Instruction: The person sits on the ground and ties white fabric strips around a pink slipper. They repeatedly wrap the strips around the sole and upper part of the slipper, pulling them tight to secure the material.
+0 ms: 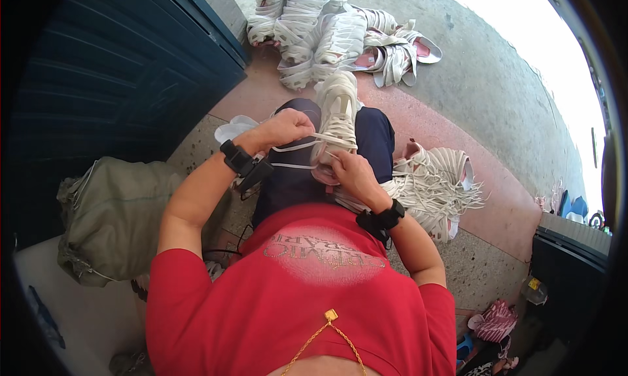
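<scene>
A white sneaker (339,106) with a pink lining rests between my knees, its toe pointing away from me. Flat white shoelace (335,139) crosses its front in rows. To the left of the shoe, my left hand (289,127) is closed in a pinch on a length of the lace, drawn out from the upper eyelets. Another loose lace strand (293,166) hangs across my left thigh. My right hand (357,175) is at the shoe's opening, fingers pinched together at the lace by the top eyelets; the fingertips are partly hidden.
Many laced white shoes (327,39) are heaped ahead on the floor. More white shoes (435,186) with dangling laces lie beside my right leg. A green-grey sack (124,219) stands at my left, near a dark blue door (131,68). Pink striped footwear (495,322) lies at lower right.
</scene>
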The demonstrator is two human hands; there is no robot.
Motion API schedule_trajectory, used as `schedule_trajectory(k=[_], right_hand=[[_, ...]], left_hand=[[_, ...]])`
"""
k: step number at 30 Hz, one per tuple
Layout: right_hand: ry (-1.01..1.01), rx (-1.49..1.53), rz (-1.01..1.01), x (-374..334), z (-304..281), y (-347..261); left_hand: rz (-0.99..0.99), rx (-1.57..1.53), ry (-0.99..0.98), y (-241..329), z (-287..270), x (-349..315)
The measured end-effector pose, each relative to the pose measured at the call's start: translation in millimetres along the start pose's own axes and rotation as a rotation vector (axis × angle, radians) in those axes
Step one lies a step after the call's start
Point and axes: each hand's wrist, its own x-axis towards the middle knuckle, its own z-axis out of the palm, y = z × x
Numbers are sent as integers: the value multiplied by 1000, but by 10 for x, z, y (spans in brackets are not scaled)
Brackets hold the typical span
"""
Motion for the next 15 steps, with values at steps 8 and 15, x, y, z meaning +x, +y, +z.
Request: schedule_trajectory(k=[8,15], right_hand=[[121,-402,8,340,293,-153],[-409,430,-271,210,-436,-48]], left_hand=[[9,-247,84,-155,22,4],[-16,-382,113,-182,24,64]])
